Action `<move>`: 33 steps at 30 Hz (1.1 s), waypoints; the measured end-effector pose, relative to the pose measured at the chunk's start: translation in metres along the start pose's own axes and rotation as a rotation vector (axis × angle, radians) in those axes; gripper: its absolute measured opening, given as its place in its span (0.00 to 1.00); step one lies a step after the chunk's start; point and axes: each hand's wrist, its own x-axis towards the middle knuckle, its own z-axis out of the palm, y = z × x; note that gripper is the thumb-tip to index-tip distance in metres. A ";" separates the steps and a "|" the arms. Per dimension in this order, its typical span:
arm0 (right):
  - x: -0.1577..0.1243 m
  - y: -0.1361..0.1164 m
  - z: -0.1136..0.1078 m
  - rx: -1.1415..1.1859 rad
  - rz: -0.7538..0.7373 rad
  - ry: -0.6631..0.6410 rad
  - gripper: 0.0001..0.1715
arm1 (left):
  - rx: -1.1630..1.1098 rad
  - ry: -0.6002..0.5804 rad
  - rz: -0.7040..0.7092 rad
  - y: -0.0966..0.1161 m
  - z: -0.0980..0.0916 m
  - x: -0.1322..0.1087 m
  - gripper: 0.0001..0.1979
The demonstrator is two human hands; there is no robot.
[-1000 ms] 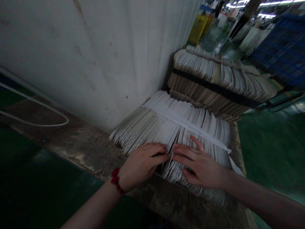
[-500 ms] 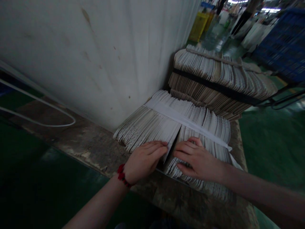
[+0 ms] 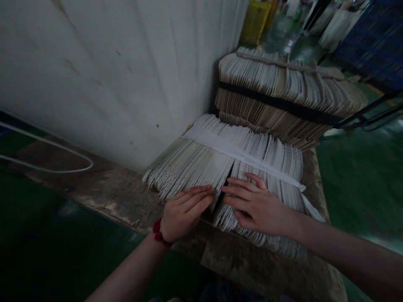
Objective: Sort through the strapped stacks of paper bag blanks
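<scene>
A wide bundle of thin pale paper-like sheets (image 3: 184, 163) stands on edge, with a white cloth strip (image 3: 234, 152) tied across its top. A dark gap splits the sheets at the front. My left hand (image 3: 187, 212), wearing a red bracelet (image 3: 159, 233), lies on the front edge left of that gap, its fingers stretched out side by side. To the right of the gap, my right hand (image 3: 256, 205) rests on the sheets with its fingers spread. Neither hand is wrapped round anything that I can see; my left thumb is hidden.
A worn wooden board (image 3: 252, 268) carries the bundle. Behind it stands a taller bundle (image 3: 283, 90) with a dark band. A large white sack-like wall (image 3: 126, 75) rises at the left. Blue crates (image 3: 371, 46) and a yellow bin (image 3: 254, 21) are farther back. A white cord (image 3: 63, 171) loops at left.
The view has shifted slightly. My right hand's fingers have spread and straightened near the gap. My left hand stays on the front edge of the sheets.
</scene>
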 end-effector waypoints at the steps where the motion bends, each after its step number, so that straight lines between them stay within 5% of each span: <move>1: 0.000 0.000 0.000 0.001 0.001 0.004 0.18 | 0.001 -0.001 -0.004 0.000 0.000 0.000 0.15; 33: 0.001 -0.002 -0.001 0.016 0.018 -0.004 0.21 | 0.037 -0.099 0.031 0.003 -0.014 0.010 0.17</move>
